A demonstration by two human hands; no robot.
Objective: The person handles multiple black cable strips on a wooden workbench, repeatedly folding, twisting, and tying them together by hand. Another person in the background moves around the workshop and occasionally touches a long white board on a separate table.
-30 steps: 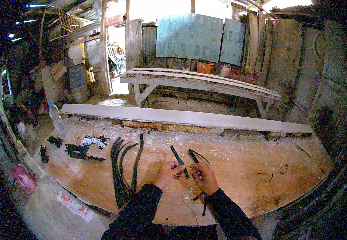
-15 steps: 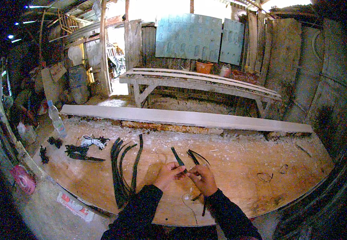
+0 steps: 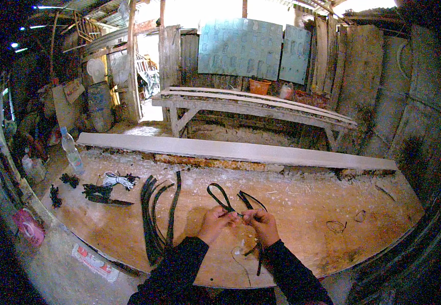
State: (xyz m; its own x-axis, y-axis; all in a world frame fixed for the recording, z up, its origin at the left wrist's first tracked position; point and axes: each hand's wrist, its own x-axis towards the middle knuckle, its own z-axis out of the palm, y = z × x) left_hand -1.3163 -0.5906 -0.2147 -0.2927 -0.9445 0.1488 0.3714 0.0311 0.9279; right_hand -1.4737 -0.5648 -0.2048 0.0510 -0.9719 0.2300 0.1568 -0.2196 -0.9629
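Left hand (image 3: 216,223), lower centre of frame: thumb and fingers pinching a looped black strip (image 3: 228,205) at its base, the loop standing up and away above the fingertips. Right hand (image 3: 262,225) just beside, fingertips drawn together on the strip's lower end; exact grip too small to make out. Both hands over the wooden counter (image 3: 301,249), dark sleeves entering from the lower edge. Another black strip (image 3: 246,201) shows past the right hand, with dark ends below that hand; a thin cord (image 3: 241,262) curls in the lower centre. Left of the left hand, near the sleeve: a fan of long black strips (image 3: 147,223). Farther left, a white cord bundle (image 3: 115,179), a dark blade-shaped piece (image 3: 111,201) and small black bundles (image 3: 69,179). Clear bottle (image 3: 71,151) with blue cap at the counter's left edge, leaning. Right side: two thin loops (image 3: 336,225), apart. Long pale board (image 3: 230,150) across the counter's back edge. Pink package (image 3: 29,227) beyond the counter, lower left. Upper centre: far trestle (image 3: 210,103) carrying pale slats, orange pot (image 3: 259,87) behind, blue panel (image 3: 239,48) above.
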